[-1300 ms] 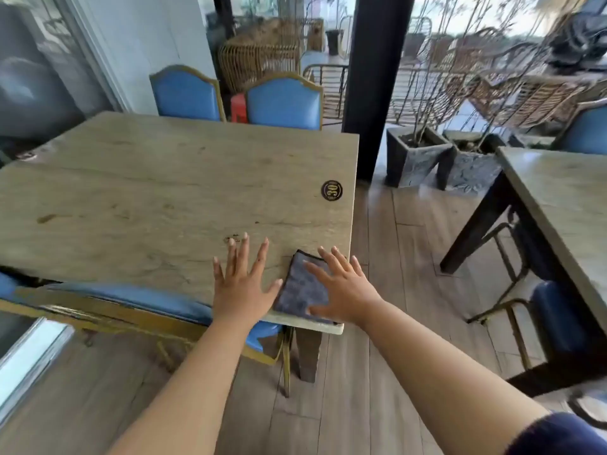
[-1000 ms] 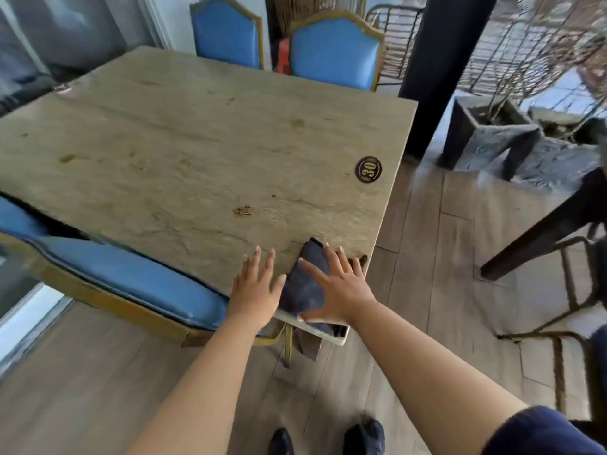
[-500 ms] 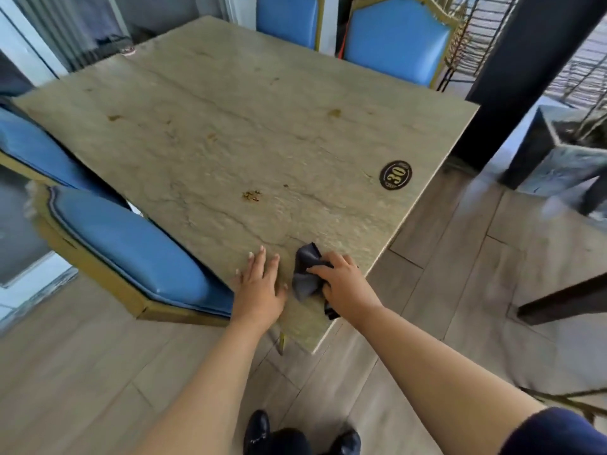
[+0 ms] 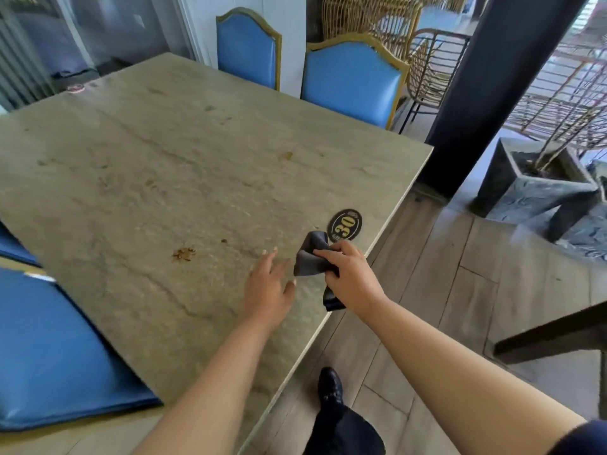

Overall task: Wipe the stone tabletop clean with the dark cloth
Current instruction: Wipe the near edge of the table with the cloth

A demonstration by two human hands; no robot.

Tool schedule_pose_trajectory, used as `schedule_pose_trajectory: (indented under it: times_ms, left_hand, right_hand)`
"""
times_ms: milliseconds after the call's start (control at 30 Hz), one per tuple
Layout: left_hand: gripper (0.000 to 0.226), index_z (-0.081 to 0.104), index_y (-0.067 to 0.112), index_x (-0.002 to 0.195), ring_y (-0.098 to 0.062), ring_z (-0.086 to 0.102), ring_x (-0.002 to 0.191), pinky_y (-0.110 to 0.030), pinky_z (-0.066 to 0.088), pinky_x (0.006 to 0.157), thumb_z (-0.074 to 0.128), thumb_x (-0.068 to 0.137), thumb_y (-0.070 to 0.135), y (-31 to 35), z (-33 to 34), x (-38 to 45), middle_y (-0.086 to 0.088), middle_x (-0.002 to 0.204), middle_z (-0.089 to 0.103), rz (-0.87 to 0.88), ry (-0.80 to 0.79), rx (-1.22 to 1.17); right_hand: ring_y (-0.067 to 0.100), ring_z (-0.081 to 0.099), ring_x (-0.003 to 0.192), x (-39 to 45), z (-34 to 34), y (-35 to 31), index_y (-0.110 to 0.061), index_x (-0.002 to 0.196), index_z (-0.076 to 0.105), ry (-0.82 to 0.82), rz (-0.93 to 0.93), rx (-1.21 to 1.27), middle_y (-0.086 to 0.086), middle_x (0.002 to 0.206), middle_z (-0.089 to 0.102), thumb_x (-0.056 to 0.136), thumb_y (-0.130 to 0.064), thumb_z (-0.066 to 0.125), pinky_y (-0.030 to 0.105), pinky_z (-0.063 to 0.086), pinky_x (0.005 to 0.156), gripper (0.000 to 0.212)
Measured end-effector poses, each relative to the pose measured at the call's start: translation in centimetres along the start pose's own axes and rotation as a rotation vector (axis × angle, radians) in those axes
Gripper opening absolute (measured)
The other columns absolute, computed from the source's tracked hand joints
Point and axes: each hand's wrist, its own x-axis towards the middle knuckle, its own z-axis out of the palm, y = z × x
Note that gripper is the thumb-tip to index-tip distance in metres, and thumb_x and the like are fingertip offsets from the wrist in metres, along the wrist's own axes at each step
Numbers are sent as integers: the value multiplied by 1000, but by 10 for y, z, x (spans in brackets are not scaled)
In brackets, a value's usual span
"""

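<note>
Dark cloth (image 4: 310, 257) bunched, long axis near-to-far, gripped by right hand (image 4: 349, 275), left hand (image 4: 267, 287) spread flat on stone tabletop (image 4: 184, 178)

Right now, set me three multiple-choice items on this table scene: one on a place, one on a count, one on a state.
1. Where is the cloth?
A. Beside the number disc
B. On a chair
C. On the floor

2. How many blue chair backs stand at the table's far side?
A. One
B. Two
C. Four

3. What is the left hand doing?
A. Gripping the cloth
B. Open, fingers out over the table
C. Holding a chair

Key: 1 A, the right hand grips the cloth just below the disc. 2 B, two backs show side by side. 3 B, its fingers are straight and hold nothing.
</note>
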Motion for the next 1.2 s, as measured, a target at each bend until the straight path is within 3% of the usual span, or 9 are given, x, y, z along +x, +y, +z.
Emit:
schedule_pose_trajectory:
  times_ms: [333,467,600,700,867,967,1033,1100,1200]
  left_hand:
    - [48,51,11,137,-27,27,144,-46,30,114,61,91,19,46,32,149,-10,155,31,-35,20,37]
    - [50,45,15,141,-21,19,147,-53,23,116,57,92,15,65,46,182,-2,160,23,-74,35,86]
    - [57,30,24,149,-16,3,150,-54,3,119,44,96,10,78,65,208,6,163,8,-247,49,122]
    - [55,14,25,154,-14,-8,149,-54,-3,119,29,102,25,83,81,226,7,163,-2,-415,75,166]
    - [58,-13,32,152,-14,-20,147,-58,-4,117,2,99,51,92,100,237,11,160,-20,-525,115,338]
    - [59,-11,34,152,-11,-19,147,-57,-3,118,4,98,52,93,103,240,13,160,-17,-543,146,377]
    - [59,-4,32,154,-9,-16,147,-56,-1,119,7,98,49,94,103,241,12,161,-11,-550,157,380]
    - [60,6,26,155,-8,-11,148,-55,1,119,8,97,43,94,103,240,9,162,-4,-580,190,353]
    - [62,14,20,155,-9,-6,149,-54,2,120,9,95,38,93,102,240,5,163,3,-643,239,321]
  right_hand:
    - [27,37,120,139,-72,75,-21,137,52,-45,44,-129,3,131,45,89,-10,53,38,36,101,49]
    - [30,34,124,171,-76,95,-30,144,40,-118,49,-205,5,137,39,90,-17,53,43,38,102,57]
    - [32,-1,147,172,-57,124,-47,149,10,-307,-194,-524,-4,162,2,96,-44,32,59,9,114,57]
    - [28,1,148,185,-57,156,-43,149,17,-277,-323,-565,-9,160,15,96,-50,19,66,-1,110,54]
    - [23,-6,148,275,-96,211,-41,150,12,-198,-152,-590,-8,162,7,96,-49,14,58,-5,116,55]
    - [26,-14,147,319,-96,206,-39,151,6,-187,-22,-533,-3,162,-3,99,-50,17,53,-9,116,54]
    - [28,-18,146,319,-84,183,-36,152,6,-246,-129,-502,0,162,-6,98,-55,12,50,-11,117,57]
    - [27,-16,146,297,-70,169,-35,151,11,-351,-413,-492,0,162,0,99,-55,11,49,-8,118,56]
    - [25,8,148,285,-75,184,-38,147,27,-463,-859,-485,-4,158,23,100,-49,23,46,7,116,48]
